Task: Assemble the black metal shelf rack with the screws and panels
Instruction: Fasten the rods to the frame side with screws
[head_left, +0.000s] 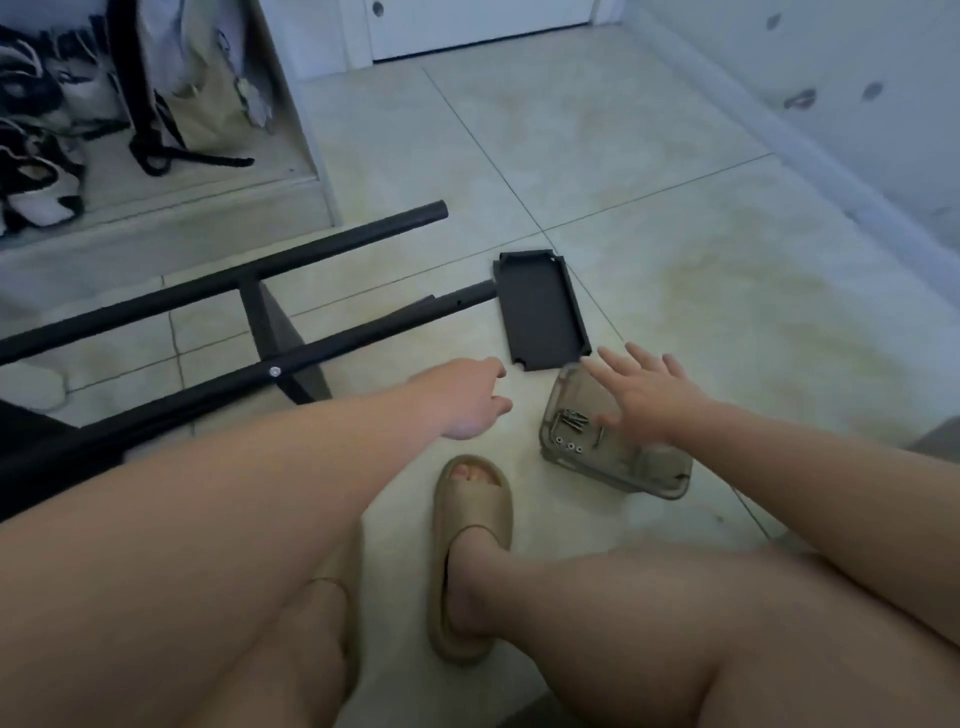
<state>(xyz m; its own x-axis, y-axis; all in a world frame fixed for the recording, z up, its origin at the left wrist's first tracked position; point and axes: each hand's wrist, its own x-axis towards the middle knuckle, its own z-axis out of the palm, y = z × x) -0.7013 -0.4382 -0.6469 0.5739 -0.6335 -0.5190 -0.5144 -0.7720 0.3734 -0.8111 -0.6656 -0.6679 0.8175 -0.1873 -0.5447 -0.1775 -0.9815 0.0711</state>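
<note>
Pale floor tiles (623, 182) with dark grout lines fill the scene; a white door stands at the top of the frame and a wall runs down the right side.

1. Left hand (467, 402), centre of the frame: extended forward above the floor, fingers loosely curved, thumb and forefinger apart. Nothing is visible in it.
2. Right hand (652, 400), right of centre: fingers straight and spread, palm down, over a clear plastic box (660, 480). Contact with the box cannot be confirmed.
3. The box lies on the floor and contains loose screws (571, 418) and three small ring-shaped parts (570, 445).
4. A black panel (540, 312) lies flat on the floor just beyond both hands, its near corner beside the box.
5. The black rack frame (291, 260) lies on its side at centre left: two long tubes run diagonally, joined by a cross panel. A silver screw head (274, 371) sits in the nearer tube. The end of that tube reaches the left edge of the loose panel.
6. A tan sandal (470, 545) on one foot rests below the hands.
7. Bags (197, 78) stand on a low shelf at upper left.
</note>
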